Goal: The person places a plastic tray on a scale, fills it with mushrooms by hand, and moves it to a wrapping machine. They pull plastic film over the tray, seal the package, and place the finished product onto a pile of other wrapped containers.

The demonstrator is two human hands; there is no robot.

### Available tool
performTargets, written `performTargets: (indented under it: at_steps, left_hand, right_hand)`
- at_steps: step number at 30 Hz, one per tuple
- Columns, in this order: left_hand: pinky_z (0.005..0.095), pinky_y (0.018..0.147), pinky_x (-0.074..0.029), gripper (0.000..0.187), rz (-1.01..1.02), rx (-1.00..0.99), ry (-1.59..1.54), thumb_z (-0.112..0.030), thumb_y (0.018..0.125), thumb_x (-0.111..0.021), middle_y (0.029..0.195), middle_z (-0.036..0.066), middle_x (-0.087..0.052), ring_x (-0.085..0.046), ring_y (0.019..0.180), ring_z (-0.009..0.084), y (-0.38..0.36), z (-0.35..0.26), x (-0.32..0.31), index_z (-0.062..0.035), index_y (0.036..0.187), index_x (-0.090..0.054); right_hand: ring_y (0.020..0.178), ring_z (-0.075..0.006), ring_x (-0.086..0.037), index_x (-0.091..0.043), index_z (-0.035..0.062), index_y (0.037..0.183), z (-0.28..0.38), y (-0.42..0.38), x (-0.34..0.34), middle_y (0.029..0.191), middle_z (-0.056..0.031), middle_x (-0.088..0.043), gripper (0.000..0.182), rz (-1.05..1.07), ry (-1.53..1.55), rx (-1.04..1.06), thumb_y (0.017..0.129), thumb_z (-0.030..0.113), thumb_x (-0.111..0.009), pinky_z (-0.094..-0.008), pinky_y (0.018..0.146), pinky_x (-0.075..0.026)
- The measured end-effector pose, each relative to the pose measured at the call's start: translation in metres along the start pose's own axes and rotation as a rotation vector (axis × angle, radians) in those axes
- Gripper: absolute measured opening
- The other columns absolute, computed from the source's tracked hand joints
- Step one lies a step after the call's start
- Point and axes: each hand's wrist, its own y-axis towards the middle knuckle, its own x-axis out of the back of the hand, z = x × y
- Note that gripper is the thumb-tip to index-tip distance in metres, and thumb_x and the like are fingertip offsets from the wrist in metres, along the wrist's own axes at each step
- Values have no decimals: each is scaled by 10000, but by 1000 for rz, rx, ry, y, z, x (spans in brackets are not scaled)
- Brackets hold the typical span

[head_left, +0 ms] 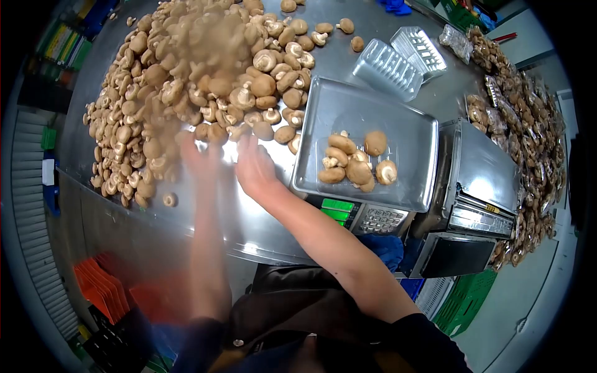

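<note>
A large heap of brown mushrooms (217,84) covers the metal table. At the heap's lower edge my right hand (255,168) touches mushrooms, its fingers bent; whether it grips one is hidden. My left hand (200,152) is beside it at the same edge, blurred, and its fingers cannot be made out. To the right, a metal tray (398,112) sits on a scale (380,219). In that tray lies a clear plastic punnet (390,149) with several mushrooms (359,171) in and around it.
Clear empty punnets (387,68) are stacked behind the tray. A metal machine (488,168) stands right of it, with many bagged mushrooms (532,137) beyond. Orange crates (102,289) are at the lower left, a blue cloth (380,250) below the scale, a green crate (469,301) lower right.
</note>
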Motion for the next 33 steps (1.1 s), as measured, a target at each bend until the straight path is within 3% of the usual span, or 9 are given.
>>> performTargets:
  at_steps: [8, 9, 15, 17, 21, 25, 27, 29, 33]
  left_hand:
    - [447, 1024, -304, 587, 253, -243, 371, -139, 653, -750, 1161, 126, -572, -460, 1151, 339, 23, -11, -13, -51, 1196, -545]
    - [448, 1021, -303, 600, 253, -238, 372, -135, 640, -753, 1155, 127, -572, -462, 1145, 336, 20, -11, -18, -52, 1197, -545]
    - [438, 988, -361, 601, 216, -384, 125, -130, 658, -784, 1187, 172, -554, -490, 1128, 372, 9, -3, 5, -22, 1198, -543]
    - [338, 971, -414, 489, 135, -104, -175, -111, 804, -713, 1240, 149, -549, -532, 1128, 243, -5, -4, 16, -1, 1239, -519]
    - [323, 978, -430, 391, 149, 130, -611, -43, 880, -586, 1275, 136, -529, -532, 1144, 218, -24, -91, 38, 17, 1259, -512]
    - [329, 978, -415, 486, 599, -89, -724, -73, 790, -685, 1214, 122, -572, -539, 1127, 215, -61, -217, 41, -1, 1243, -525]
    - [355, 946, -426, 510, 561, -483, -594, -158, 760, -724, 1178, 133, -587, -548, 1120, 273, -75, -245, 12, -23, 1217, -542]
    - [534, 1016, -288, 496, 534, -752, -313, -244, 749, -713, 1223, 156, -511, -427, 1212, 373, -83, -265, -10, -51, 1178, -555]
    - [589, 1063, -202, 502, 511, -857, -63, -293, 760, -692, 1278, 169, -484, -409, 1238, 368, -99, -269, -28, -98, 1203, -555]
  right_hand:
    - [837, -367, -609, -437, 30, 1010, -6, 39, -30, 978, -204, -534, 286, -72, -39, -118, 794, 112, -608, -471, 667, -519]
    - [822, -323, -652, -435, 10, 1022, -7, 37, -28, 991, -197, -547, 266, -23, -132, -85, 838, 134, -582, -401, 672, -556]
    - [809, -354, -640, -440, 101, 1304, 8, -27, 51, 1068, -231, -506, 486, 303, 522, 39, 842, 119, -590, -413, 766, -524]
    - [868, -287, -638, -463, 129, 1318, 1, -57, 95, 1089, -182, -505, 521, 373, 700, 49, 829, 116, -643, -349, 781, -524]
    - [972, -194, -603, -474, 65, 1208, -45, -112, 180, 1112, -112, -516, 437, -116, 879, -51, 815, -5, -652, -312, 802, -528]
    - [1100, -216, -541, -317, 43, 1268, -98, -115, 229, 1187, -152, -487, 476, -578, 942, -4, 864, -61, -546, -306, 883, -500]
    - [1127, -211, -522, -323, 42, 1283, -124, -113, 234, 1214, -151, -477, 462, -704, 923, 27, 882, -32, -539, -304, 904, -481]
    - [1176, -232, -500, -368, 49, 1305, -145, -107, 227, 1270, -146, -478, 405, -627, 742, -36, 926, 64, -507, -333, 953, -439]
    - [1288, -343, -394, -405, 86, 1353, -173, -115, 220, 1347, -164, -460, 417, -372, 152, -95, 960, 212, -465, -401, 1056, -328]
